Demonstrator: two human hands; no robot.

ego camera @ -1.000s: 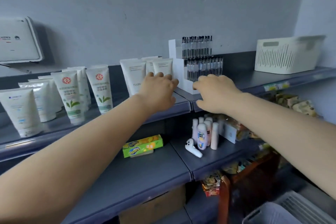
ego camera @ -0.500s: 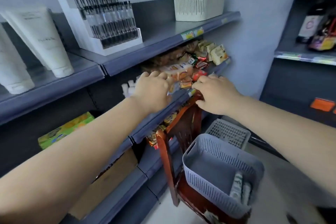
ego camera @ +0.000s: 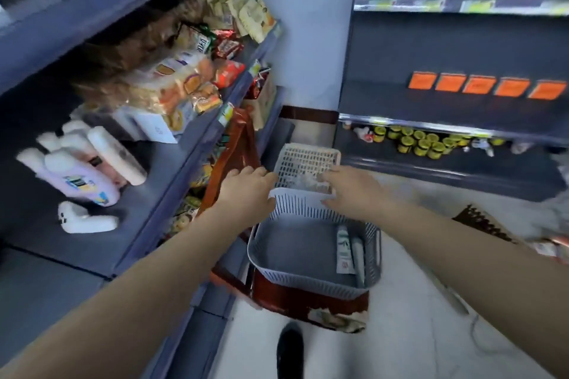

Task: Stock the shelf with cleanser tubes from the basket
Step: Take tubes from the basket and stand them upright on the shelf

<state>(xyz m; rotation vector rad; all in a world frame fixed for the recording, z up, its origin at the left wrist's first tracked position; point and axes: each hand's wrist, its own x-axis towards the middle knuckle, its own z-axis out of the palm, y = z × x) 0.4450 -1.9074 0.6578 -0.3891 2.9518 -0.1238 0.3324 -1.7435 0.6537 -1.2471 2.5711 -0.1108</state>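
Basket (ego camera: 311,258): grey, perched on a red chair (ego camera: 308,301) beside the shelf (ego camera: 172,169), within easy reach.
Cleanser tubes (ego camera: 346,251): two lie along its right wall.
Left hand (ego camera: 246,191): over the rim, fingers loose, holding nothing.
Right hand (ego camera: 354,191): likewise, fingers relaxed, probably heading for the tubes.

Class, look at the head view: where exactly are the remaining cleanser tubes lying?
The cleanser tubes lie inside the grey basket, flat along its right wall, below the right hand; the basket sits on a red chair.
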